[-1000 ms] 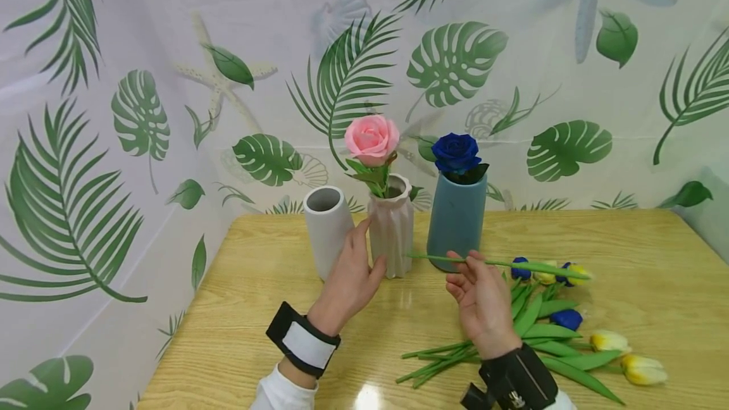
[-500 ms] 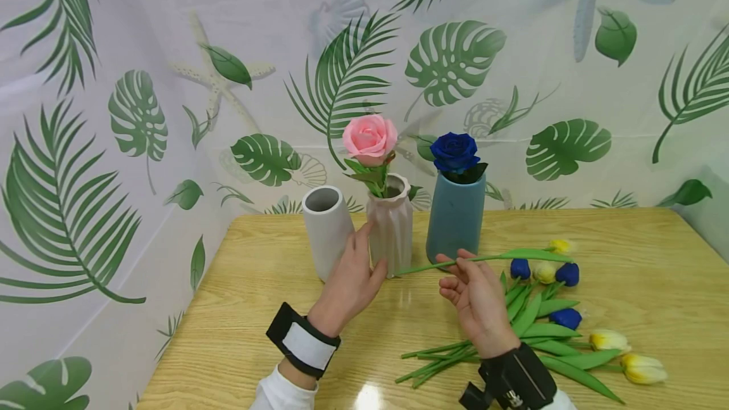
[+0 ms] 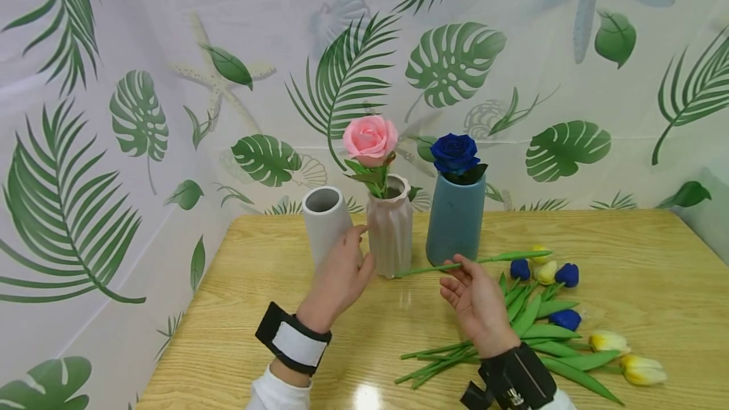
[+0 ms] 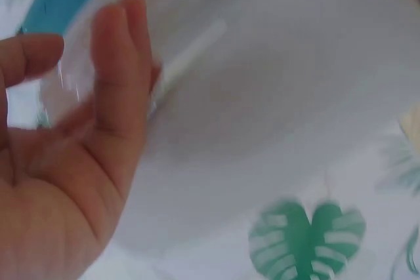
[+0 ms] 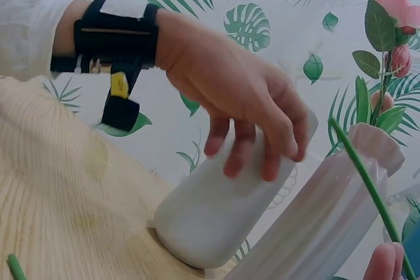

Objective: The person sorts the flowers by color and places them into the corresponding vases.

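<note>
My right hand (image 3: 481, 309) pinches the green stem of a yellow tulip (image 3: 521, 256), held nearly level, its stem end in front of the ribbed pinkish vase (image 3: 390, 239). In that vase stands a pink rose (image 3: 371, 140). My left hand (image 3: 336, 277) is in front of the white vase (image 3: 327, 223), fingers loosely bent, nothing between them. From the right wrist view, the left hand (image 5: 243, 96) overlaps the white vase's upper part (image 5: 216, 208); whether it touches is unclear. The left wrist view is blurred.
A blue vase (image 3: 455, 220) with a blue rose (image 3: 455, 154) stands right of the pinkish vase. Several blue and yellow-white tulips (image 3: 549, 332) lie on the wooden table (image 3: 228, 334) at right. A leaf-print cloth (image 3: 273, 81) hangs behind.
My left hand has moved from the pinkish vase slightly left and down, toward the white vase. The tulip in my right hand has shifted left, its stem end lower than a second ago.
</note>
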`<state>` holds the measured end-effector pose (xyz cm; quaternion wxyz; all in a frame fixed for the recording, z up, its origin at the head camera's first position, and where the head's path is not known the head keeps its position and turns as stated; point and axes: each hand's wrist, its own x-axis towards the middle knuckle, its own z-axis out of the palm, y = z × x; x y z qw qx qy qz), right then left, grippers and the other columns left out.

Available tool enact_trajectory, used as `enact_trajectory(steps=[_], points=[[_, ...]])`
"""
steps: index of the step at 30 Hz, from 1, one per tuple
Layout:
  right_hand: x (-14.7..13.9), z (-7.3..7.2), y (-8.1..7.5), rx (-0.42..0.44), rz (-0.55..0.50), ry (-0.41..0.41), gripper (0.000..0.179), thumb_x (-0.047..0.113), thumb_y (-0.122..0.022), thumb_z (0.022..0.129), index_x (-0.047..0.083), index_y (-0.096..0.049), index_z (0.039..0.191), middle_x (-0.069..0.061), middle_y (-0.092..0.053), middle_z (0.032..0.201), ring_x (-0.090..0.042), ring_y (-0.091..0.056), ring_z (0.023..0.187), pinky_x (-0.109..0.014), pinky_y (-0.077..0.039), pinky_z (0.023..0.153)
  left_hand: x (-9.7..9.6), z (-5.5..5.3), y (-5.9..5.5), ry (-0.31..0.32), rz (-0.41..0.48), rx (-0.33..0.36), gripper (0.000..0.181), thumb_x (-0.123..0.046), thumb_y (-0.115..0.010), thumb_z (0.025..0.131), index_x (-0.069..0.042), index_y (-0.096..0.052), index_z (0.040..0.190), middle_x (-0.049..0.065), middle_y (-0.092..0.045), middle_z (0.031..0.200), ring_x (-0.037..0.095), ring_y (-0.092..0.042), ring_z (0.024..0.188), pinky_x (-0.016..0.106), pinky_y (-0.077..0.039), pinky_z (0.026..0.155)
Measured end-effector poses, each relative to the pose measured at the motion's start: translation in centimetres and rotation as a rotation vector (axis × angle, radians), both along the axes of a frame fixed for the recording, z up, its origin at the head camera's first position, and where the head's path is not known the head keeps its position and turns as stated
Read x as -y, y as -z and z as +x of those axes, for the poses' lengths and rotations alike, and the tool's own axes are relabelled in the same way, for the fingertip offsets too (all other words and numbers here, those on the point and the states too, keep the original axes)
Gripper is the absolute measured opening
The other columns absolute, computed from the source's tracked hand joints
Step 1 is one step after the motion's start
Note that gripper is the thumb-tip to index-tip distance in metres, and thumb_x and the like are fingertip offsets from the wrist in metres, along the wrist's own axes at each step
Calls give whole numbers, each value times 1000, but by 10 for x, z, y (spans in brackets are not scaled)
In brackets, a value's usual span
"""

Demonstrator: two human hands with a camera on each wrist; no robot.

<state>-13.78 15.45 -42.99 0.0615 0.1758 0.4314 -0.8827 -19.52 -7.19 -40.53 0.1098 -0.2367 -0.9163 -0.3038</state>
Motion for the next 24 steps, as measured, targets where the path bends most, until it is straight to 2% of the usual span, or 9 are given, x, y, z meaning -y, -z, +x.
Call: enact_trajectory(steps=[3, 6, 9, 12, 15, 17, 18, 21, 24], points=[[0, -1, 2, -14, 63, 2, 27, 25, -32, 110, 17, -34, 136, 7, -54, 102, -1, -57, 74, -16, -49, 72, 18, -1, -10, -20, -34, 17, 14, -18, -56, 99, -5, -61, 103, 9, -66, 90, 21, -62, 73, 36, -52, 66], [1, -1, 4, -36, 96, -1, 21, 18, -37, 109, 18, -30, 129, 10, -59, 99, 0, -56, 68, -14, -49, 67, 38, -2, -18, -29, -62, 90, 19, -23, -56, 101, -12, -56, 85, -1, -55, 70, 14, -51, 59, 30, -43, 55], [2, -2, 4, -54, 92, 3, 19, 15, -40, 108, 18, -27, 122, 11, -64, 96, 0, -57, 64, -14, -49, 64, 55, -5, -24, -63, -86, 198, 28, -30, -55, 102, -13, -54, 79, -2, -46, 64, 13, -43, 55, 28, -35, 52], [5, -2, 3, -68, 94, 12, 23, 19, -38, 109, 17, -26, 129, 12, -65, 97, 0, -58, 66, -14, -49, 66, 71, -8, -27, -117, -116, 333, 32, -34, -55, 102, -10, -57, 81, 1, -46, 64, 15, -43, 56, 29, -34, 52], [9, -2, 0, -74, 114, 37, 29, 23, -36, 109, 16, -27, 136, 11, -61, 104, 0, -59, 72, -15, -49, 71, 86, -10, -27, -170, -149, 441, 32, -34, -56, 101, -3, -62, 100, 7, -59, 79, 19, -54, 67, 33, -43, 58], [14, -2, -4, -80, 126, 66, 29, 23, -37, 109, 15, -30, 137, 9, -58, 108, -1, -59, 76, -15, -49, 73, 92, -12, -25, -194, -136, 476, 40, -33, -57, 100, 1, -56, 121, 16, -66, 101, 27, -63, 86, 40, -51, 70], [17, -2, -6, -84, 128, 85, 30, 23, -38, 109, 15, -32, 137, 8, -57, 109, -2, -58, 76, -16, -49, 73, 93, -13, -24, -198, -114, 484, 48, -33, -58, 100, 3, -49, 131, 21, -65, 113, 31, -64, 98, 44, -52, 78], [28, -2, -11, -126, 124, 162, 28, 22, -42, 108, 13, -39, 135, 7, -57, 108, -4, -59, 76, -18, -50, 73, 91, -19, -18, -178, -16, 473, 71, -32, -61, 98, 6, -27, 148, 32, -48, 140, 42, -52, 126, 53, -46, 98], [39, -4, -14, -217, 141, 277, 27, 21, -47, 106, 8, -48, 130, 5, -64, 101, -7, -61, 68, -20, -52, 66, 82, -26, -10, -124, 73, 455, 85, -27, -66, 96, 6, -12, 153, 34, -31, 152, 43, -37, 140, 56, -37, 109]])
